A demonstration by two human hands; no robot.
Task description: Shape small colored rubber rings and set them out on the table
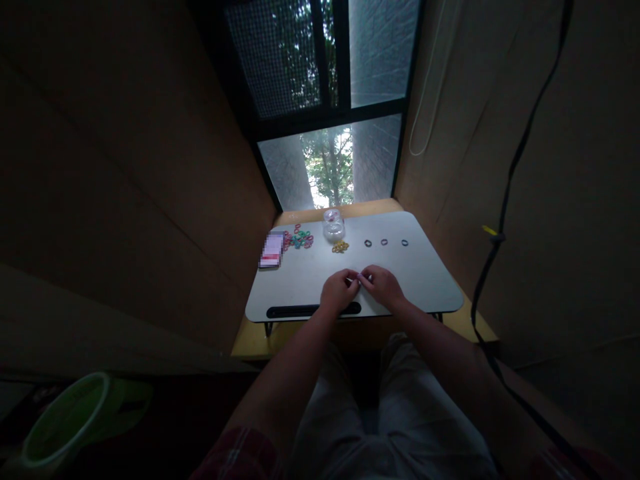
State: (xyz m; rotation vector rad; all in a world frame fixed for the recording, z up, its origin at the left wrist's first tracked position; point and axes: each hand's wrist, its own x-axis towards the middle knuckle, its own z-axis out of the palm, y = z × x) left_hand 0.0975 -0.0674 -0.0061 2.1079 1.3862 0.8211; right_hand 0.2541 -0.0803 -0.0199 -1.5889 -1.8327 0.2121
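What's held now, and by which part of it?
The left hand and right hand pinch a tiny pinkish item between their fingertips; which part cannot be told.

The small thing (359, 276) pinched between the left hand (341, 289) and right hand (383, 285) is too tiny and covered to identify. Pixelation blurs the phone-like slab (271, 251). The left wrist hides part of the black slot (294, 311). The top edge crops the window (379, 60); the bottom, 2 plaid sleeves (243, 457).

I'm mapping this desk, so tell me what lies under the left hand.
The white tabletop shows around the left hand; a black slot shows on both sides of its wrist. The slot's middle and whatever is beneath the hand are covered.
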